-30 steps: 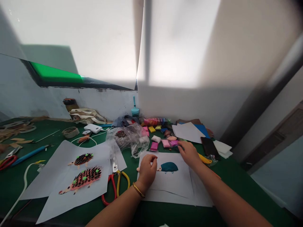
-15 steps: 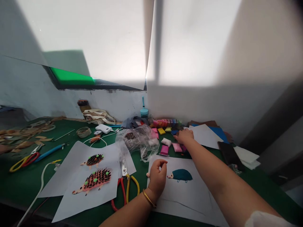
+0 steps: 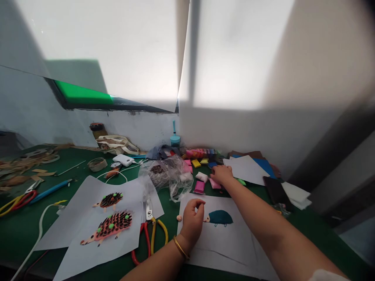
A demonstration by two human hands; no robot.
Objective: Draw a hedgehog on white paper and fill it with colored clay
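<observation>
My left hand (image 3: 191, 220) rests on the left part of a white sheet (image 3: 216, 244), fingers curled in and thumb against the index finger; whatever it may hold is hidden. On that sheet is a flat teal hedgehog (image 3: 220, 217) with a pale snout. Farther back, my right hand (image 3: 223, 174) reaches down among small clay packets, fingers bent beside a light pink packet (image 3: 215, 183). Its fingertips are partly hidden. Near it lie a magenta packet (image 3: 199, 187), a white packet (image 3: 202, 176) and a green packet (image 3: 241, 182). A small pale ball (image 3: 179, 218) sits left of the sheet.
Left, sheets bear two spiky hedgehogs (image 3: 113, 226) with green dots. Red-and-yellow-handled scissors (image 3: 149, 230) lie beside them. Behind is a crumpled clear plastic bag (image 3: 166, 175). A dark phone-like slab (image 3: 278, 191) and white papers (image 3: 295, 194) lie right. The wall (image 3: 140, 130) bounds the back.
The view has swung slightly right. My right hand has moved a little toward me and left, over the packets, and the green packet now shows beside its wrist. My left hand keeps its pose.
</observation>
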